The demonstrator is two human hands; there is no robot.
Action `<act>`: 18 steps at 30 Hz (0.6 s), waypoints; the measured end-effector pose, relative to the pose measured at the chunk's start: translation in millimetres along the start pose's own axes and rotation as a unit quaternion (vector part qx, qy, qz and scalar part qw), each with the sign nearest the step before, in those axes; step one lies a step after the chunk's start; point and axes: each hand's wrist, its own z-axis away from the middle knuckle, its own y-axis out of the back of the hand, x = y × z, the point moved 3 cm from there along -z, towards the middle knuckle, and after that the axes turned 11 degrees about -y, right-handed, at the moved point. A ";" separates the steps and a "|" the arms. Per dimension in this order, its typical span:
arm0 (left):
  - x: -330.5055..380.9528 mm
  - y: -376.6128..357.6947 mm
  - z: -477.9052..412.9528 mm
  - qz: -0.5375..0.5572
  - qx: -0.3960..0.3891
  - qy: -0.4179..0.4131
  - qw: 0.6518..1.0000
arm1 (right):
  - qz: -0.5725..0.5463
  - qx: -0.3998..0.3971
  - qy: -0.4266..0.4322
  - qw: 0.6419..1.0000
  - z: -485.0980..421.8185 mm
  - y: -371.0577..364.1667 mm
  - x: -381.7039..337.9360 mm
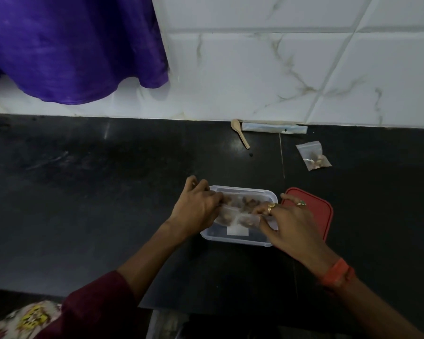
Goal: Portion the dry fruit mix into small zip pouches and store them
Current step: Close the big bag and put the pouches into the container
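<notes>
The left hand (196, 204) and right hand (291, 222) each pinch filled zip pouches (238, 212), seemingly several, over the clear container (230, 241); a red lid (323, 214) lies just beside.

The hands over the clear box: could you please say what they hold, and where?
Small clear zip pouches of dry fruit: left hand pinches their left ends, right hand their right ends.

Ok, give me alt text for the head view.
The left hand and right hand hold filled zip pouches over an open clear box on a black counter. A red lid lies beside it; another filled pouch and a wooden spoon lie farther back.
</notes>
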 end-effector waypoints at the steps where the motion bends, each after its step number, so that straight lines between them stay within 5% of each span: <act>1: 0.0 -0.9 -1.2 -0.012 -0.003 0.000 1.000 | 0.000 -0.021 -0.009 1.000 -0.9 -2.9 2.3; 9: -7.1 0.4 -7.8 -0.049 0.034 0.043 0.997 | 0.043 -0.118 0.026 0.992 -15.8 -21.4 6.7; 18: -16.3 -4.5 -11.0 -0.024 0.050 0.046 0.997 | 0.091 -0.069 0.053 0.992 -42.6 -38.6 10.3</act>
